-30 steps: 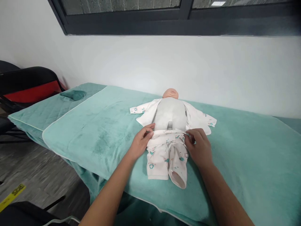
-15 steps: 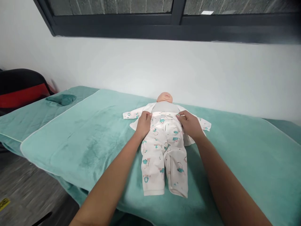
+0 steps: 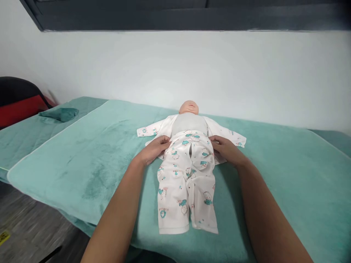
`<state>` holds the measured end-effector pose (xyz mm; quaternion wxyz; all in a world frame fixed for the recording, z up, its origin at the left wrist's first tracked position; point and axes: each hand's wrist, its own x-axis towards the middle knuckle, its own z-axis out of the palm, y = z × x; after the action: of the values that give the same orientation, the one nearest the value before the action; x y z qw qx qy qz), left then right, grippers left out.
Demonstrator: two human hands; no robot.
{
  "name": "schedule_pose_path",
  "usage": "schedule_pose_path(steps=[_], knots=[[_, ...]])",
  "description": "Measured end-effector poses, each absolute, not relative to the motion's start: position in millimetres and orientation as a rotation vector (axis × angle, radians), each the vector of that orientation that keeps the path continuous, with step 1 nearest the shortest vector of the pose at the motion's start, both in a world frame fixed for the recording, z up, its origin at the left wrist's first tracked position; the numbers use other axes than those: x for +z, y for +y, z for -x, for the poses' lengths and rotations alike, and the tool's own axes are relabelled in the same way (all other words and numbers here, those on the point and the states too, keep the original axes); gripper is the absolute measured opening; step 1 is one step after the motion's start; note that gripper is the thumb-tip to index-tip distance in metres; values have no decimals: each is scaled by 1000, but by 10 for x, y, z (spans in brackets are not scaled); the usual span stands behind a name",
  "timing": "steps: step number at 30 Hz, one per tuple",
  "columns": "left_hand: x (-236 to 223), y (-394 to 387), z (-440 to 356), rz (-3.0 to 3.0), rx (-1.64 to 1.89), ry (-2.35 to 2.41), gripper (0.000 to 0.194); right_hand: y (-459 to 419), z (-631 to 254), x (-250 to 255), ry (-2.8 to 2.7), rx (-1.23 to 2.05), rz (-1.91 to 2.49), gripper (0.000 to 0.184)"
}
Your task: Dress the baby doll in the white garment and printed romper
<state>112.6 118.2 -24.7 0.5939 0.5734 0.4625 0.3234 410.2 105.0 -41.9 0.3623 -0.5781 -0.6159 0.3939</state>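
Note:
A baby doll (image 3: 189,107) lies on its back on the teal cover, its head by the wall. It wears a long-sleeved white printed top (image 3: 223,130), open over its grey torso (image 3: 189,122). White baby pants (image 3: 175,182) with teal prints cover its hips and legs, the waistband up at the belly. At the left hip my left hand (image 3: 153,150) is closed, its fingertips pinching the pants' side just below the waistband. My right hand (image 3: 227,149) does likewise at the right hip. The tips of several fingers are hidden against the cloth.
The teal cover (image 3: 82,157) spreads over a bed along the white wall (image 3: 164,65). A face hole (image 3: 61,114) shows at the bed's left end, with a black and red chair (image 3: 22,106) behind it. A dark window frame (image 3: 137,20) runs above.
Both hands have moved from the top of the waistband outward and slightly down to the hips. The waistband lies rounder over the belly. The view has tilted down a little.

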Motion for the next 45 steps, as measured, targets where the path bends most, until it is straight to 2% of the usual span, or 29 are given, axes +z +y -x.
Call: schedule_pose_path(steps=[5,14,23,29,31,35,40,45], knots=[[-355,1178,-1134,-1136,805,942,29,970,-4102,-420,-1543,1206,1349,22],[-397,1174,-1250,-947,1013,897,34,1121,-3933,-611,-1272,940,1319,17],[-239,1168,-1429,-969,1123,1131,13,1190,-3737,-572,-957,1078,1146,26],[-277,1203,-1389,-1117,1215,1074,18,1199,-3822,-626,-1059,1219,1055,17],[-318,1210,-1378,-1186,1266,1086,20,1196,-3873,-652,-1167,1132,1094,14],[-362,1195,-1383,-1285,1286,1174,22,1216,-3961,-708,-1383,722,1167,16],[-391,1234,-1374,-1315,1259,1279,21,1246,-3938,-721,-1416,745,1155,20],[-378,1415,-1416,-1241,1296,1359,24,1347,-3812,-561,-1338,570,1362,25]])
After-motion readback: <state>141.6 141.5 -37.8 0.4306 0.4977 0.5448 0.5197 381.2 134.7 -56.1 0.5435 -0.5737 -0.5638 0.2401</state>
